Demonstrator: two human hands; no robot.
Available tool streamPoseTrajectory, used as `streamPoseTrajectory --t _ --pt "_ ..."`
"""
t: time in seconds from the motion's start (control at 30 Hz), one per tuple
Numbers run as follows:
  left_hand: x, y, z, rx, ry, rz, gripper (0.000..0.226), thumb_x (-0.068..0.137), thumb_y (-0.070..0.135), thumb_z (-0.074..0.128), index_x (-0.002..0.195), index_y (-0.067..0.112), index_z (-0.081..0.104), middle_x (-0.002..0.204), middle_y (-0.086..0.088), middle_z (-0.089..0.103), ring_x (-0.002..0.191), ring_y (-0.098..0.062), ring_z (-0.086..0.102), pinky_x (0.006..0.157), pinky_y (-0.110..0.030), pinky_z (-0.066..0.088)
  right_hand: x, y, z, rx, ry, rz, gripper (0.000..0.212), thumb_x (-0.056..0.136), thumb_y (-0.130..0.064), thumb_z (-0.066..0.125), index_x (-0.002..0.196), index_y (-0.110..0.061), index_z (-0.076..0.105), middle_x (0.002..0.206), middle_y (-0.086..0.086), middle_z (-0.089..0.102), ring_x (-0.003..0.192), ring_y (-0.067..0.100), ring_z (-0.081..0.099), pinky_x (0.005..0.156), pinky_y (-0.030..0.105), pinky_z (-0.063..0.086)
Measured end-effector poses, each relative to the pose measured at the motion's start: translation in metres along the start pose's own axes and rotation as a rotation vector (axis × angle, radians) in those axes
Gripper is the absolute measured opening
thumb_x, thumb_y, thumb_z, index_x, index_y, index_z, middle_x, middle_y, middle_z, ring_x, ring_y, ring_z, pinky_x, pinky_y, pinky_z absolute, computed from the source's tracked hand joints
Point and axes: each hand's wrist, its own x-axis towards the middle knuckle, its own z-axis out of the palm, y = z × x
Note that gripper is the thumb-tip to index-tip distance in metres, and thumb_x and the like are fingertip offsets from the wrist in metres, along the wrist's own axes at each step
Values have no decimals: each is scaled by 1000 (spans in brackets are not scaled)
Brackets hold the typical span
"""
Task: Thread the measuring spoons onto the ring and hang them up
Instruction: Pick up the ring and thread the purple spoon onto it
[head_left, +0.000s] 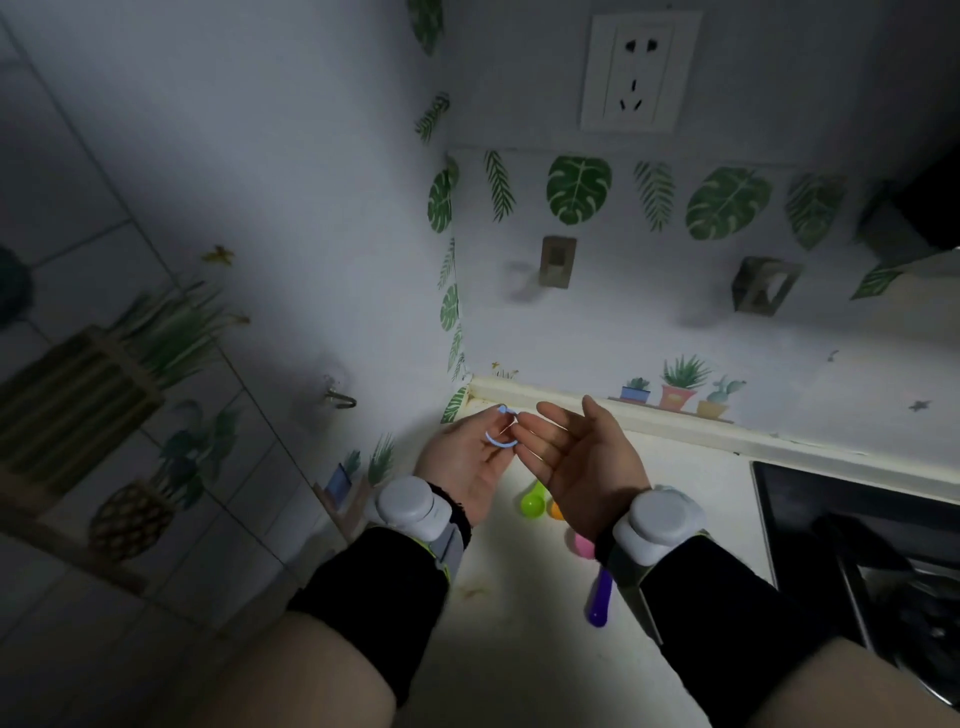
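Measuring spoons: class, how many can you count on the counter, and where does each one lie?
4. Green spoon between the wrists; orange spoon beside it, mostly hidden by the right hand; pink spoon under the right wrist; purple spoon nearest the camera. Others may be hidden.

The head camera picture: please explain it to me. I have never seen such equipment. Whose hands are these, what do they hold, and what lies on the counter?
There is one picture, from a camera worn on a person's head, looking down at the person's own two bare hands. Each wrist carries a grey device; its purpose cannot be told.

The left hand holds a small light-blue ring in its fingers, and the right hand touches the ring too.

On the white counter below lie measuring spoons, partly hidden: a green spoon, an orange one, a pink one and a purple spoon. A metal hook sticks to the tiled wall at the left.
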Motion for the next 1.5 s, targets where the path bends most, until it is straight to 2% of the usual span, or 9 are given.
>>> streamPoseTrajectory --t 0.3,0.43,0.53,0.63,0.7,0.87,1.07,1.37,1.5 --pt "-21 20 17 -37 -45 60 7 81 11 66 84 5 68 77 -7 68 67 -14 68 64 -24 57 -18 -31 15 2 -21 -82 44 91 -43 41 98 -6 63 86 13 76 91 28 68 76 36 53" --pt "-31 21 20 30 -37 70 5 81 14 68 78 11 69 59 1 61 58 -11 61 60 -24 55 -26 -33 13 -9 -15 -100 45 91 -44 41 98 -6 63 86 13 76 89 27 70 77 36 52" --pt "-34 17 22 90 -26 81 5 81 17 67 79 14 71 60 3 53 58 -12 53 58 -22 49 -30 -34 8 -23 -4 -107 45 91 -45 40 98 -6 63 86 13 76 83 26 72 77 36 52" --pt "-34 18 21 106 -38 91 6 83 16 66 81 12 70 55 3 52 51 -10 51 50 -19 46 -31 -35 5 -49 18 -103 46 92 -45 40 97 -6 63 85 12 76 88 27 70 78 36 52" --pt "-34 15 24 121 -55 83 7 84 15 65 81 12 70 52 3 53 45 -9 51 48 -18 47 -34 -38 -3 -68 47 -108 46 92 -45 39 97 -6 63 84 12 76 91 27 68 79 36 51" --pt "-30 0 31 175 -107 70 11 87 15 61 81 12 70 60 0 52 53 -12 51 53 -21 51 -38 -47 -33 -99 152 -105 43 92 -43 39 93 -7 64 89 13 72 89 27 66 81 36 51" --pt "-23 -10 31 187 -146 5 11 85 14 64 79 12 73 55 0 58 51 -13 58 58 -24 55 -36 -45 -66 -116 234 -74 39 92 -41 42 91 -8 63 91 12 71 85 26 65 80 36 49" --pt "-7 -25 22 205 -142 -78 12 82 12 67 91 6 70 60 -4 65 57 -17 66 61 -28 57 -28 -25 -104 -209 366 27 24 90 -25 46 89 -8 63 89 12 69 77 24 63 71 31 48" --pt "-2 -32 15 230 -118 -104 11 82 13 66 91 6 69 60 -4 66 58 -17 66 60 -27 56 -25 -11 -116 -281 432 97 19 89 -20 48 87 -8 63 87 11 69 76 22 63 68 30 48"
